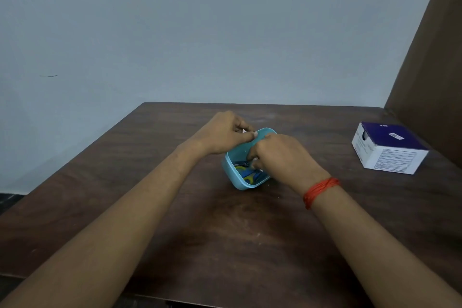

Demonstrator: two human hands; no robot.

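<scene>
The tub (pixel 231 177), probably light, stiff plastic, holds best at its rim, where the left hand (pixel 222 132) pinches it; the right hand (pixel 280 155) curls inside, and I cannot tell what it holds.

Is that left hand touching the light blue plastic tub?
Touching. Head view: the left hand pinches the far rim of the light blue plastic tub.

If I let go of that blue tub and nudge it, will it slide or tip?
Probably slides: the blue tub looks like smooth plastic on a smooth table. Likely light, with only a few small pieces inside. It sits low and wide, so tipping seems unlikely; the left hand pinches its rim.
</scene>
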